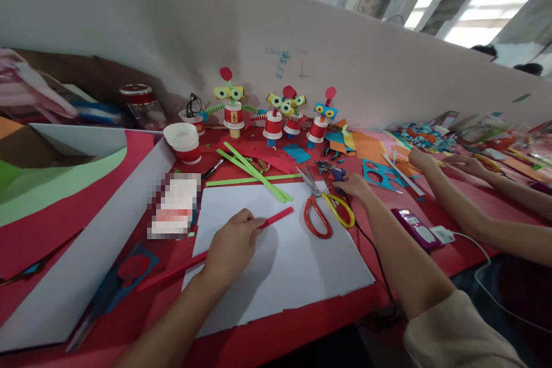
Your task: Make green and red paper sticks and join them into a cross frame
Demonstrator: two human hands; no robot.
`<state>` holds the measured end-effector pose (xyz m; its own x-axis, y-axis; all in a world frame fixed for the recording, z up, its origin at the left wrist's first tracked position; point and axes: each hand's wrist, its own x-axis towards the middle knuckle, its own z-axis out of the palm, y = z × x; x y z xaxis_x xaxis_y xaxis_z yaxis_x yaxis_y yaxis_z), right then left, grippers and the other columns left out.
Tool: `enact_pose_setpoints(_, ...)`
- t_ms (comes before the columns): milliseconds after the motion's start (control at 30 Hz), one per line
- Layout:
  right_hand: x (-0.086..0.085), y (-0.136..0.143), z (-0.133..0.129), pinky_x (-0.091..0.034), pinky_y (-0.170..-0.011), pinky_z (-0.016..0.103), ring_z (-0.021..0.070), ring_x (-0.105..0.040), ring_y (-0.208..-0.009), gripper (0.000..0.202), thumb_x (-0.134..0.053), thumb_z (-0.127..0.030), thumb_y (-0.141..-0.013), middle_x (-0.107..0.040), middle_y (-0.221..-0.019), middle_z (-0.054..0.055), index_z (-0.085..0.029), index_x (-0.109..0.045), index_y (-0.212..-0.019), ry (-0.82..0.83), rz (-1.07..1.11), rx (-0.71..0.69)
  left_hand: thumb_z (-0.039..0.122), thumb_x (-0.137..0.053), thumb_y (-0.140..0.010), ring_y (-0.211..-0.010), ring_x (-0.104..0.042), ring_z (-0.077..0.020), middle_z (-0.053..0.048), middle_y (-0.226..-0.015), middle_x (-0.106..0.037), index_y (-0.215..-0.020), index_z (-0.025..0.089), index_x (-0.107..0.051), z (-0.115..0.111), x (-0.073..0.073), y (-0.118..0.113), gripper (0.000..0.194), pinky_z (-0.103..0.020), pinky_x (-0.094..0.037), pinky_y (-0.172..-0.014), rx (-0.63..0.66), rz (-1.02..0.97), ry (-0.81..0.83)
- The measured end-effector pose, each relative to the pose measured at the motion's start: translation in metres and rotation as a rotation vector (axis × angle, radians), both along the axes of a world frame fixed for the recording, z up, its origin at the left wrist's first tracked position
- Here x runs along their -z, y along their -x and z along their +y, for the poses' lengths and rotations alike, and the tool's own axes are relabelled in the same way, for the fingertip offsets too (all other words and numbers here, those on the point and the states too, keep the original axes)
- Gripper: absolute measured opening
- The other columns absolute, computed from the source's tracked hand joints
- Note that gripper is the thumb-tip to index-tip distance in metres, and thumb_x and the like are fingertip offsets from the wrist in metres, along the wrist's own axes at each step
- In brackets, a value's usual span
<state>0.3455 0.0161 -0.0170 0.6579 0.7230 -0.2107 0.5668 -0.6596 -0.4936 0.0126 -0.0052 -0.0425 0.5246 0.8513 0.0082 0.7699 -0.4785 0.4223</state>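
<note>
My left hand [233, 244] is closed on a long red paper strip [278, 217], which crosses the white paper sheets [302, 276] and runs out to the lower left. At the right edge of the sheets my right hand [354, 188] is closed around a dark blue-handled tool [334, 171], partly hidden by the fingers. Between the hands lie scissors [318, 210] with one red and one yellow handle. Green paper strips [254, 171] cross each other at the top of the sheets.
Paper-cup figures [273, 125] stand by the wall. Stacked cups [183, 141] and a white box [99, 213] are on the left. A purple power socket [416, 229] with a cable lies right, near another person's arms [466, 207].
</note>
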Motion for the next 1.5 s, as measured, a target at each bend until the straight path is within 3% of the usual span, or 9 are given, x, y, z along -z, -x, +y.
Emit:
enact_pose_setpoints(167, -0.012, 0.008, 0.006, -0.053, -0.084, 0.044, 0.0219, -0.061, -0.102, 0.036, -0.057, -0.036, -0.092, -0.058, -0.123, 0.008, -0.018, -0.055, -0.123, -0.056, 0.282, 0.087, 0.006, -0.039, -0.088, -0.097, -0.057, -0.0206, -0.007, -0.1, -0.065, -0.112, 0.024, -0.068, -0.004, 0.002, 0.0, 0.042, -0.031, -0.047, -0.081, 0.084, 0.13, -0.175)
enact_pose_setpoints(267, -0.023, 0.025, -0.003, -0.054, -0.079, 0.039, 0.0211, -0.063, -0.096, 0.03, -0.06, -0.031, -0.089, -0.062, -0.115, 0.01, -0.014, -0.059, -0.114, -0.175, 0.423, 0.092, 0.005, -0.038, -0.087, -0.095, -0.058, -0.0232, -0.01, -0.101, -0.065, -0.109, 0.019, -0.068, -0.005, 0.001, -0.001, 0.04, -0.034, -0.048, -0.082, 0.127, 0.179, -0.235)
enact_pose_setpoints(400, -0.034, 0.061, -0.035, -0.053, -0.063, 0.028, 0.0186, -0.067, -0.079, 0.014, -0.063, -0.013, -0.072, -0.071, -0.091, 0.007, -0.016, -0.063, -0.085, -0.376, 0.576, 0.013, 0.009, -0.036, -0.09, -0.093, -0.059, -0.0239, -0.01, -0.097, -0.066, -0.1, 0.016, -0.07, -0.005, 0.002, -0.001, 0.036, -0.033, -0.048, -0.077, 0.096, 0.193, -0.271)
enact_pose_setpoints(533, -0.028, 0.099, -0.082, -0.049, -0.056, 0.026, 0.0155, -0.063, -0.063, 0.025, -0.07, -0.026, -0.064, -0.068, -0.074, 0.0, -0.022, -0.056, -0.084, -0.572, 0.723, -0.104, 0.015, -0.039, -0.091, -0.094, -0.061, -0.0209, -0.007, -0.093, -0.066, -0.094, 0.018, -0.071, -0.002, 0.002, 0.001, 0.032, -0.028, -0.047, -0.074, 0.045, 0.12, -0.223)
enact_pose_setpoints(667, -0.008, 0.125, -0.116, -0.041, -0.049, 0.025, 0.013, -0.052, -0.05, 0.034, -0.066, -0.052, -0.072, -0.056, -0.054, -0.005, -0.023, -0.053, -0.082, -0.527, 0.699, -0.192, 0.019, -0.042, -0.091, -0.092, -0.062, -0.0172, -0.004, -0.095, -0.067, -0.091, 0.022, -0.072, 0.001, -0.001, 0.003, 0.031, -0.024, -0.046, -0.071, -0.021, 0.062, -0.156)
enact_pose_setpoints(767, 0.006, 0.139, -0.124, -0.04, -0.048, 0.026, 0.0123, -0.049, -0.048, 0.038, -0.056, -0.061, -0.077, -0.056, -0.06, -0.004, -0.024, -0.052, -0.081, -0.513, 0.632, -0.244, 0.02, -0.042, -0.091, -0.091, -0.063, -0.017, -0.003, -0.094, -0.067, -0.091, 0.023, -0.073, 0.004, -0.002, 0.003, 0.03, -0.024, -0.046, -0.072, -0.03, 0.037, -0.124)
enact_pose_setpoints(967, 0.01, 0.155, -0.121, -0.041, -0.049, 0.027, 0.0131, -0.049, -0.048, 0.03, -0.05, -0.055, -0.083, -0.053, -0.058, -0.004, -0.025, -0.051, -0.085, -0.473, 0.528, -0.308, 0.015, -0.043, -0.09, -0.098, -0.061, -0.0172, -0.004, -0.099, -0.067, -0.104, 0.023, -0.069, 0.008, -0.001, 0.007, 0.03, -0.026, -0.046, -0.082, 0.05, 0.008, -0.105)
enact_pose_setpoints(1300, 0.014, 0.161, -0.13, -0.039, -0.047, 0.026, 0.0134, -0.049, -0.047, 0.028, -0.046, -0.052, -0.086, -0.049, -0.054, -0.006, -0.024, -0.049, -0.087, -0.397, 0.474, -0.318, 0.019, -0.046, -0.091, -0.088, -0.063, -0.0152, -0.003, -0.094, -0.067, -0.097, 0.023, -0.073, 0.013, -0.004, 0.01, 0.028, -0.024, -0.046, -0.077, 0.087, -0.01, -0.051)
enact_pose_setpoints(1500, 0.024, 0.164, -0.123, -0.04, -0.05, 0.026, 0.0119, -0.051, -0.051, 0.027, -0.043, -0.047, -0.09, -0.061, -0.074, -0.001, -0.022, -0.046, -0.1, -0.384, 0.452, -0.377, 0.015, -0.045, -0.089, -0.088, -0.063, -0.0173, -0.004, -0.093, -0.067, -0.096, 0.023, -0.074, 0.013, -0.006, 0.009, 0.031, -0.027, -0.047, -0.076, 0.079, -0.006, -0.052)
